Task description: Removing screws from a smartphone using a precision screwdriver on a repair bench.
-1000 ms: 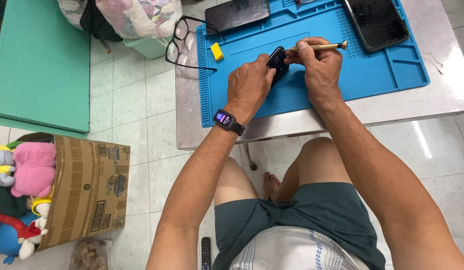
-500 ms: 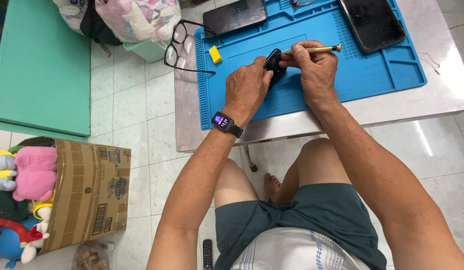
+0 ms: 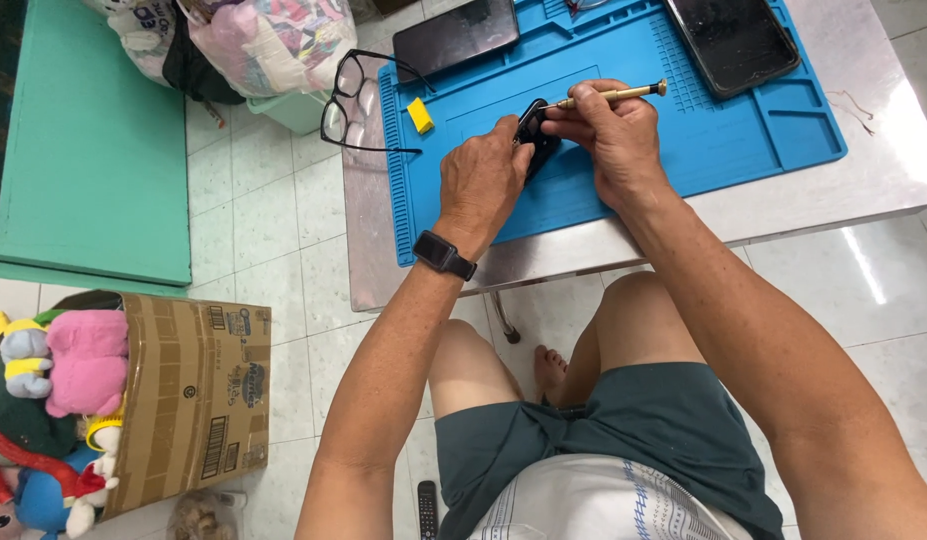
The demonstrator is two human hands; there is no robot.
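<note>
Black wristwatch, dark green shorts, bare arms.

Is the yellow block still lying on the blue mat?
Yes, the yellow block lies on the blue mat, left of both hands and untouched.

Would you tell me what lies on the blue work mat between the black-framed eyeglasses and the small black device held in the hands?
In the head view, a small yellow block lies on the blue work mat between the black-framed eyeglasses and the small black device.
</note>
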